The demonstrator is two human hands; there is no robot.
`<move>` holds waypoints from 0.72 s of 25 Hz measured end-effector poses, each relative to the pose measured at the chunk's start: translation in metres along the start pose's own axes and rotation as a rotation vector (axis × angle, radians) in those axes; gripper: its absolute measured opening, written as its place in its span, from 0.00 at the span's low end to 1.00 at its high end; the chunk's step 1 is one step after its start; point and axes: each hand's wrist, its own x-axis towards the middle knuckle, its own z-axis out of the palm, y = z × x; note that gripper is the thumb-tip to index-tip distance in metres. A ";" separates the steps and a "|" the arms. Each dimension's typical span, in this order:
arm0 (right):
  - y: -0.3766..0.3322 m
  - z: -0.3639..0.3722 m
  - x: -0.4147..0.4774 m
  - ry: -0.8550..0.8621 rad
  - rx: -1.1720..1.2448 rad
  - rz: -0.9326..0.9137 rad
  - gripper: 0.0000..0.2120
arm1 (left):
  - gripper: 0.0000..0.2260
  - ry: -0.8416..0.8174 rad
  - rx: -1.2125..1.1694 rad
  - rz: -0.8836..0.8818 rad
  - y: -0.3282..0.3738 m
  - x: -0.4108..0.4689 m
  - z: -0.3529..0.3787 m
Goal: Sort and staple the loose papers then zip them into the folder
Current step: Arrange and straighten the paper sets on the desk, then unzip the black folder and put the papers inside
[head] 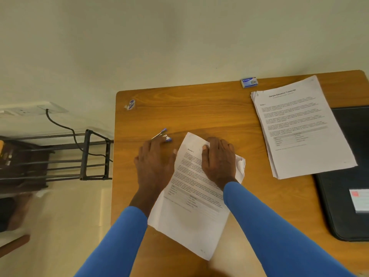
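A set of printed sheets lies slanted on the wooden desk in front of me. My right hand rests on its upper part, fingers bent over the top edge, thumb and forefinger pinching a lifted corner. The sheets bulge and crumple to the right of that hand. My left hand lies flat beside the sheets, thumb at the paper's left edge, its straight fingertips touching a small blue and silver stapler. A thicker stack of papers sits at the right, partly on a black zip folder.
A small blue staple box stands near the desk's far edge. A crumpled blue and white wrapper lies near the far left corner. Left of the desk are a dark metal rack, a cable and a wall socket.
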 end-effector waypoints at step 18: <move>0.184 -0.231 0.019 -0.013 0.482 0.636 0.06 | 0.11 -0.259 -0.883 -0.308 0.235 -0.009 0.088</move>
